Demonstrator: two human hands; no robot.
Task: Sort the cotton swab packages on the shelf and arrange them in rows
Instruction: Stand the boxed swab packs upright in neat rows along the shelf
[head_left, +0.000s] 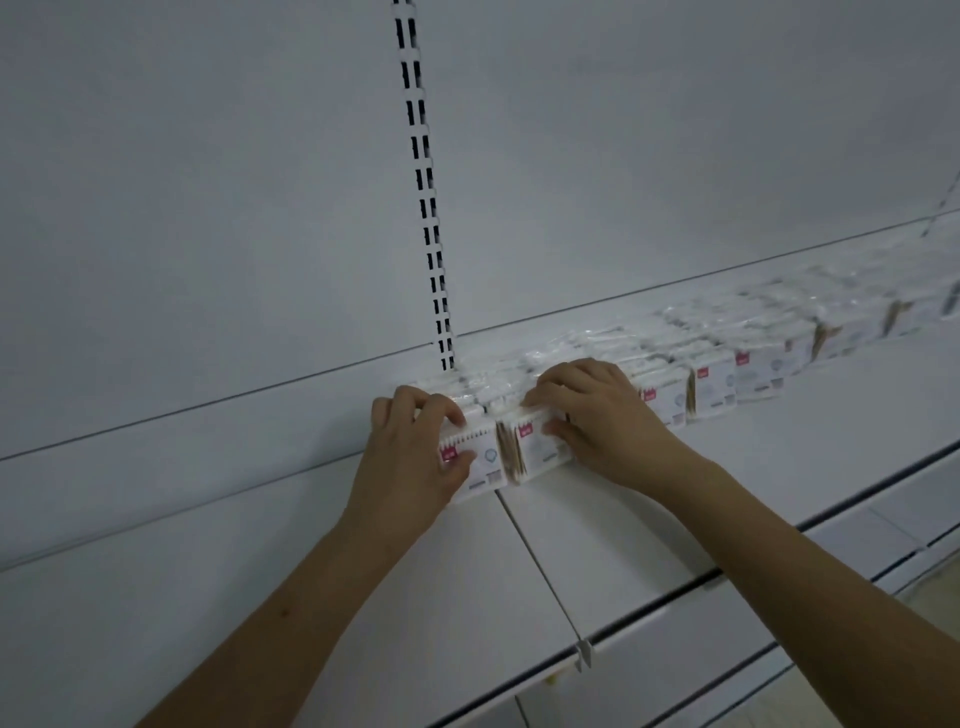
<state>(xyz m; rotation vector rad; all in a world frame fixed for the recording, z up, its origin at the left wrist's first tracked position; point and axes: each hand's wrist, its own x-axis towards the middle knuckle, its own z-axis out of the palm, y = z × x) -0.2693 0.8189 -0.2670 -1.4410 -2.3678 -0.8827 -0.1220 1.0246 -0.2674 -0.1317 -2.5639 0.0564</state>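
Note:
White cotton swab packages with pink labels stand in rows along the back of a white shelf (649, 509). My left hand (415, 457) grips the leftmost front package (485, 462), fingers over its top and thumb on its front face. My right hand (592, 410) holds the package beside it (537, 449), fingers curled over the top and thumb pressing the front. The two packages touch side by side. More packages (717, 382) run in rows to the right, toward the far end of the shelf.
A slotted upright (426, 197) runs up the white back panel just behind the leftmost packages. A seam (540, 561) splits the shelf into left and right boards. A lower shelf edge (857, 540) shows at bottom right.

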